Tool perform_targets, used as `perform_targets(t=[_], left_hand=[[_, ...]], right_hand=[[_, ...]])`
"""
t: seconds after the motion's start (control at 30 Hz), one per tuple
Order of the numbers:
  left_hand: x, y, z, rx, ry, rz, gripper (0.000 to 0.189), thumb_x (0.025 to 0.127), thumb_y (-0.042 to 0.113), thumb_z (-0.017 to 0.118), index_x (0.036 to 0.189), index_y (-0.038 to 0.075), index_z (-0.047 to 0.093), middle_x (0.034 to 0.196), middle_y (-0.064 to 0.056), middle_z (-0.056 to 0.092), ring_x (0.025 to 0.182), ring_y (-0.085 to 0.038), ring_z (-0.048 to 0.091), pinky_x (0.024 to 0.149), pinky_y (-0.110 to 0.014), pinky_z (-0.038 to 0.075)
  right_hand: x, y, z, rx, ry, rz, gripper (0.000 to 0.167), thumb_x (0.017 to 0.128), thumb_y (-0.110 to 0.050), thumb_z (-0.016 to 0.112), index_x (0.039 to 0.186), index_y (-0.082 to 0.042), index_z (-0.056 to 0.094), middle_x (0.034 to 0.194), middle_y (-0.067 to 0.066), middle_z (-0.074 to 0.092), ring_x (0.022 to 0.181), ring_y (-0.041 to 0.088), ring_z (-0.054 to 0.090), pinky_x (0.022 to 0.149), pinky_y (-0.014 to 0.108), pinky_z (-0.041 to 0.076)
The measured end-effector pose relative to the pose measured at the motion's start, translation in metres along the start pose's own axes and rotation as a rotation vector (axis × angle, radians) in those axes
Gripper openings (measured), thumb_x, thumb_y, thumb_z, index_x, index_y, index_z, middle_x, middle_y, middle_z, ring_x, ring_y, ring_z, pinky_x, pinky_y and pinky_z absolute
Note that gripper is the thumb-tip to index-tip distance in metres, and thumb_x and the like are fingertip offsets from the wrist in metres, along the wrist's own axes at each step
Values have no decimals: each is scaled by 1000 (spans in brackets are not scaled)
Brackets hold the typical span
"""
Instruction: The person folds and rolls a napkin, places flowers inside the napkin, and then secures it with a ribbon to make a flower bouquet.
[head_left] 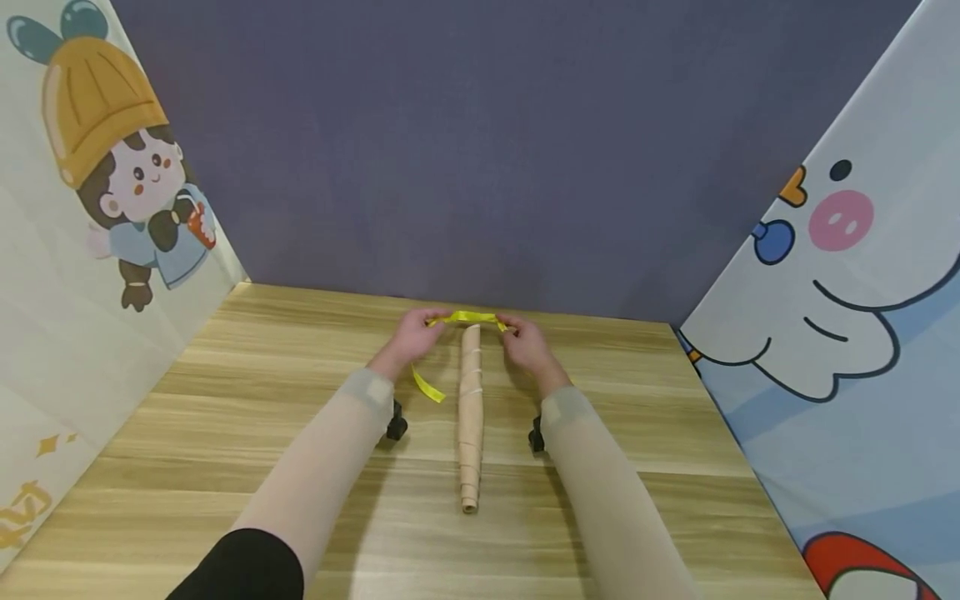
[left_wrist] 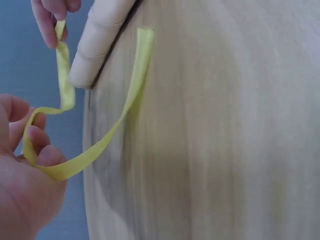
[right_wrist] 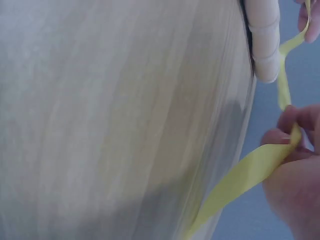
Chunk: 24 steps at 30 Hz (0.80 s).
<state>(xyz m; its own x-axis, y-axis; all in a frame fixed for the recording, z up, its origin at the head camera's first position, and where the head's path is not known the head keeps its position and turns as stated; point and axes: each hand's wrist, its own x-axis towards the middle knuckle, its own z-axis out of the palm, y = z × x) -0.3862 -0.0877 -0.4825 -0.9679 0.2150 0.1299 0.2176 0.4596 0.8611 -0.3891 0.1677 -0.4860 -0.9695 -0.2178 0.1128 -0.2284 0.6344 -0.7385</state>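
Note:
A yellow ribbon (head_left: 472,317) is stretched between both hands, just beyond the far end of a rolled-up tan sheet (head_left: 471,408). My left hand (head_left: 418,333) pinches the ribbon; in the left wrist view its tail curves over the fingers and out above the table. My right hand (head_left: 527,343) pinches it on the other side, and in the right wrist view another length trails from the fingers (right_wrist: 285,132). The roll lies lengthwise on the table between the forearms, with rings visible around it. Neither hand touches the roll.
The wood-grain table (head_left: 315,483) ends at a dark blue-grey back panel (head_left: 465,167). Panels with cartoon prints stand at left (head_left: 75,350) and right (head_left: 885,450). Black wrist-camera mounts (head_left: 397,422) sit by the inner wrists.

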Motion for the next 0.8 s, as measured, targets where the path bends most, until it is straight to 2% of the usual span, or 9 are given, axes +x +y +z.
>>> perform_targets(t=[0.03,0.13,0.2,0.27,0.37,0.47,0.63,0.8], left_hand=[[0,0,1,13,-13,-5,41,111,10,57,149,-3,64,157,-22,62,140,-39,60,120,-52,48],[-1,-1,6,55,-72,-28,42,112,9,54,150,-6,61,159,-24,59,150,-42,53,126,-53,43],[-2,0,8,79,-105,-35,43,112,10,53,151,-8,59,159,-25,58,154,-43,49,129,-53,40],[-3,1,11,86,-125,-35,44,112,9,52,151,-10,58,159,-28,58,154,-44,48,129,-53,39],[-4,4,12,86,-132,-32,44,111,8,52,150,-12,57,158,-31,57,153,-46,49,130,-54,38],[-4,6,13,112,-147,-38,45,111,8,52,151,-12,57,159,-31,55,154,-46,47,130,-54,37],[-5,5,13,241,-196,-26,46,111,9,53,151,-14,56,158,-32,55,155,-47,46,130,-54,37],[-4,0,13,289,-199,-10,45,110,8,53,149,-15,57,156,-32,58,153,-46,49,129,-53,39]], right_hand=[[0,0,1,-6,-26,-2,53,106,-3,47,158,4,54,162,27,55,122,41,61,110,48,50],[0,1,4,-59,-118,-20,56,106,-1,46,160,9,46,166,30,48,148,45,51,129,52,39],[-2,2,6,-73,-174,-23,56,105,-1,46,160,11,44,166,32,46,153,48,46,132,54,35],[-3,2,8,-113,-189,-48,56,104,-1,46,157,14,47,163,33,49,156,47,44,132,54,34],[-4,2,7,-177,-186,-69,52,103,-1,47,152,18,51,156,37,54,152,50,49,130,55,38],[-5,0,5,-256,-194,-50,49,104,-2,48,149,17,55,151,38,58,148,50,52,128,56,40],[-10,-6,-3,-430,-249,-38,43,106,-6,50,144,11,61,145,34,58,142,47,56,125,56,44],[-15,-7,-11,-557,-278,-46,32,109,-8,48,130,5,68,142,28,58,135,42,63,120,52,50]])
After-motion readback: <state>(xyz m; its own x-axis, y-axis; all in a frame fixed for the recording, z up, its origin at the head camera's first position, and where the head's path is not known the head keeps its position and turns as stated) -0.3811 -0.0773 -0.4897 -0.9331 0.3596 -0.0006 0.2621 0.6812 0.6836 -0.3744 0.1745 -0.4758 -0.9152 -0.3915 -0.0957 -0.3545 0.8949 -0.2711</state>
